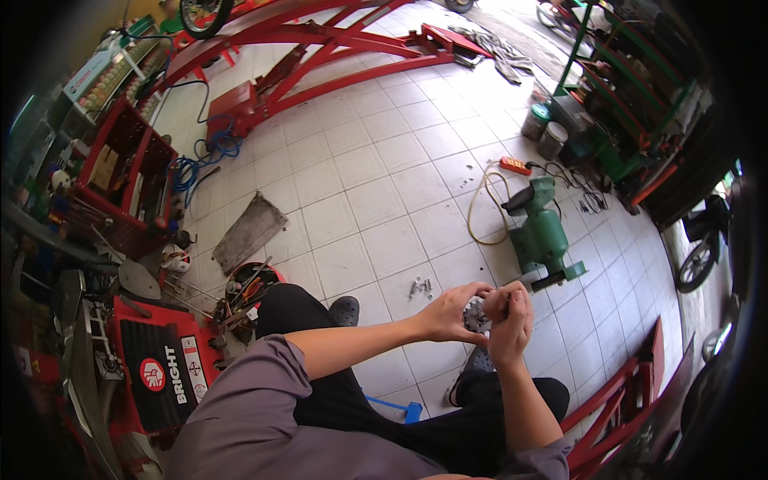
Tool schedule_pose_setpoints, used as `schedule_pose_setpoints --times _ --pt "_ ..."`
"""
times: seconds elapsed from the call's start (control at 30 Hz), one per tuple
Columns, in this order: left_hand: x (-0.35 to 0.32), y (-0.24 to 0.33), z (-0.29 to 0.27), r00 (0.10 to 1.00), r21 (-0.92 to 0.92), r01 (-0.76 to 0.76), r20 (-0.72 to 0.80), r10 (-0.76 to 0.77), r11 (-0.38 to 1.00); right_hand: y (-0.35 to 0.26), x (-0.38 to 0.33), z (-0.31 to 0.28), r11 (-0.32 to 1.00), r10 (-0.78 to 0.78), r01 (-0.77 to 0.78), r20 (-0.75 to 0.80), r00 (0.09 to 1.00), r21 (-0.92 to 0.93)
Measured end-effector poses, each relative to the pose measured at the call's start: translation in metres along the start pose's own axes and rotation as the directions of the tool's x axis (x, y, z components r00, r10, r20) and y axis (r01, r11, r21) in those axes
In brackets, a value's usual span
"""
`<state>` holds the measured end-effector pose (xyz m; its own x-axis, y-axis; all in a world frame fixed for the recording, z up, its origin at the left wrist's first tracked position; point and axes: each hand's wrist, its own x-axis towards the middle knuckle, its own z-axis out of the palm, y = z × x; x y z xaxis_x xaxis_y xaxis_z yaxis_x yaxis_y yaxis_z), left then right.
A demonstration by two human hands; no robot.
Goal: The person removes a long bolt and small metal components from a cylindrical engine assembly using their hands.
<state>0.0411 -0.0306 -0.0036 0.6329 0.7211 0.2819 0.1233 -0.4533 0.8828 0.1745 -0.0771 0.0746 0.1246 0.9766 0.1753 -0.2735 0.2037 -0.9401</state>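
Observation:
Between my two hands, above my knees, is a grey metal part [475,317] with an uneven outline. The fingers and thumb of my left hand [442,315] curve around its left side. My right hand [512,326] is closed against the part's right side, fingers curled and thumb raised; whatever lies within its grip is hidden. On the tiles just beyond my left hand sit several small silvery metal pieces [420,286]. A green bench grinder [548,238] rests on the floor ahead to the right.
An orange power strip [514,166] and yellow cable [470,220] lie past the grinder. To my left are a round tool tray [254,280], a grey mat [250,232] and a red toolbox [128,352]. A red scissor lift [312,60] spans the far side. Tins [552,140] stand far right.

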Motion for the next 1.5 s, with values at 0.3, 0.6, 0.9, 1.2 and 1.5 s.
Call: schedule_pose_setpoints --times 0.3,0.6,0.9,1.2,1.5 --pt "0.036 -0.039 -0.102 0.750 -0.115 0.181 -0.627 -0.213 0.977 -0.007 0.005 -0.015 0.999 0.020 -0.018 -0.065 0.998 0.031" --pt "-0.003 0.041 -0.027 0.994 -0.083 -0.108 -0.005 0.108 0.991 0.008 -0.006 -0.001 0.994 -0.064 0.075 0.124 0.990 -0.081" --pt "-0.008 0.034 -0.021 0.995 -0.440 0.100 0.020 -0.102 0.893 0.004 0.004 0.007 0.560 -0.255 0.397 0.305 0.918 -0.727" --pt "0.000 0.014 -0.014 0.953 -0.527 0.150 -0.148 -0.265 0.836 0.017 0.014 -0.023 0.849 -0.095 0.117 0.069 0.993 -0.515" --pt "0.009 0.015 -0.062 0.958 -0.555 -0.018 -0.246 -0.144 0.831 0.070 0.010 -0.019 0.711 0.275 0.064 0.361 0.891 -0.700"
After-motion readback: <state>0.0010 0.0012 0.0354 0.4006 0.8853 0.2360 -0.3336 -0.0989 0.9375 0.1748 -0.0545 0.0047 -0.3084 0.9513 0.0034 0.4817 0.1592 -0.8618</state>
